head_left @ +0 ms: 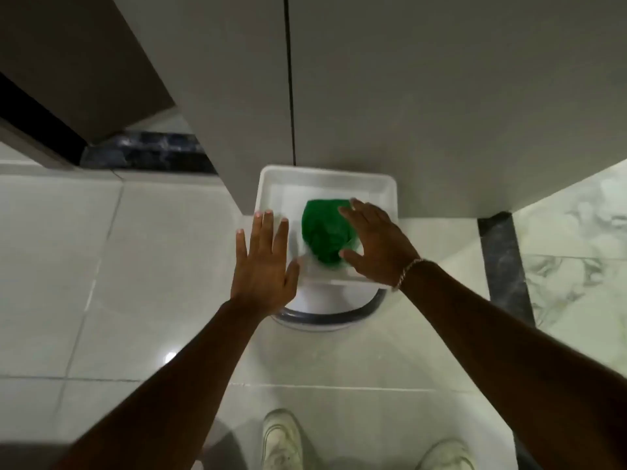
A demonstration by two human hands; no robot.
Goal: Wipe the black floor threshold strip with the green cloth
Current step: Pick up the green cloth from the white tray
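1. One white square tray (268,184) sits on top of a white round bucket (322,320) with a dark rim band, on the pale tiled floor (68,249), pushed against a grey cabinet wall (407,96). The tray holds one thing only: the green cloth (322,232), bunched into a rounded lump toward its right half.
2. The cloth is a deep, even green, creased and crumpled; whether it is wet or dry cannot be told.
3. The black threshold strip (146,149) shows in two places: a dark, marbled stretch at the upper left below a door edge, and a second dark band (505,266) on the right, running down the floor beside marbled tiles. Both lie well apart from the cloth.
4. Two hands reach in. The left hand (264,262) is flat, fingers spread, holding nothing, over the tray's left edge. The right hand (376,239), a bracelet (409,271) at its wrist, is spread open with its fingers over the cloth's right side; a grip cannot be made out.
5. Two pale shoes (281,439) stand at the bottom.
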